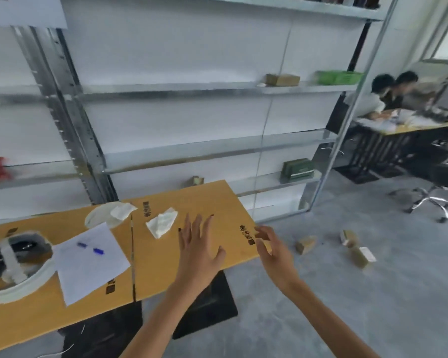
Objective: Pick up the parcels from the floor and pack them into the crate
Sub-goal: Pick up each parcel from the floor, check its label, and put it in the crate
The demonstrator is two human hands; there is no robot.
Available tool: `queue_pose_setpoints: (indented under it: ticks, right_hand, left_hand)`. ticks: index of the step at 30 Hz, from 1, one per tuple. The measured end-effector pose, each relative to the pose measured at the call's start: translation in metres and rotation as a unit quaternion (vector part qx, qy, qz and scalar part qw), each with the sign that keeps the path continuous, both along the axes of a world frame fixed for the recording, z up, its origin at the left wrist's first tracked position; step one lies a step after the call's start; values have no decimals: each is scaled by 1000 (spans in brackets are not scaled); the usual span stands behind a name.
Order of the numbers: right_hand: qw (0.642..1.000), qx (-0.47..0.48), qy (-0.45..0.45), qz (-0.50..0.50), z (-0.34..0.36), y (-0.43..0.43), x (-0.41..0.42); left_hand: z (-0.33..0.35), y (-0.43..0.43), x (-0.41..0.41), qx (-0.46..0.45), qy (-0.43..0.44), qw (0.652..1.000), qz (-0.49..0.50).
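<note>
- Tan parcels [305, 244], three by my count, lie on the floor [373, 306], right of the table [166, 267].
- Nearest one sits beyond and right of the right hand [274, 251], long axis roughly left-right.
- That hand is nearer, so I'd lead with it: fingers apart, empty.
- The left hand [199, 251] hovers over the table, fingers spread, empty.
- I cannot place the crate.

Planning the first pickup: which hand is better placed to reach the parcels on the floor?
Probably the right hand: open, empty, at the table edge nearest the parcels. The left hand, also open, is over the table.
</note>
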State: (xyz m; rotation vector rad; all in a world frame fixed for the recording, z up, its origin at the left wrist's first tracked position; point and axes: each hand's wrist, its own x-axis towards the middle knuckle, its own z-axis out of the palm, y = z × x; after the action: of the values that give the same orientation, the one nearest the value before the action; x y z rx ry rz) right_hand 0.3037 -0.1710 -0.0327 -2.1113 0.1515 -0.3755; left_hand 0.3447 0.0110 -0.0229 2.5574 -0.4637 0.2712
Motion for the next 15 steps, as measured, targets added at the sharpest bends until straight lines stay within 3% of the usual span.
queue_pose_setpoints:
  ticks: [9, 15]
  right_hand:
    - [986, 67, 23, -151, -19, -245, -20]
    - [967, 126, 40, -216, -30, -325, -19]
  left_hand:
    - [-6, -200, 23, -9, 53, 997, -59]
    - [-28, -259, 51, 21, 99, 992, -76]
